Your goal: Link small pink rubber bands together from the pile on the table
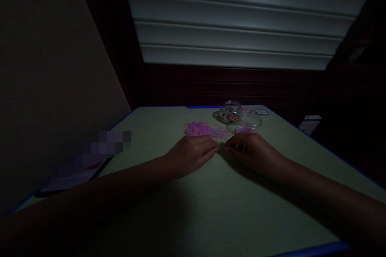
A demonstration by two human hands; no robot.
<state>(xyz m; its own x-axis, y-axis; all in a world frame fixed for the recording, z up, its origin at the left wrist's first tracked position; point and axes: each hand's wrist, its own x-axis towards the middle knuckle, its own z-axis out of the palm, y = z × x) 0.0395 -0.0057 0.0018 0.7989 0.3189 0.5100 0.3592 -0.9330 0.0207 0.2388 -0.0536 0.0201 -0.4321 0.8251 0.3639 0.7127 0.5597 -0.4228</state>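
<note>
In dim light, my left hand [191, 154] and my right hand [257, 152] meet over the middle of the table. A thin pale rubber band [222, 147] runs taut across the small gap between their fingertips. Both hands are closed in a pinch, one at each end of it. Just behind my left hand lies a loose pile of tiny pink, purple and multicoloured rubber bands [197, 128]. Beyond my right hand is a clear round container [251, 121] with some pink bands in or behind it. The fingers partly hide the near edge of the pile.
A clear jar [232, 106] of bigger coloured bands stands at the table's back, beside a flat clear lid [261, 113]. A dark-edged flat object [72, 178], partly pixelated, rests at the left. The pale green table [205, 209] has blue edges. A white object [310, 124] shows past its right side.
</note>
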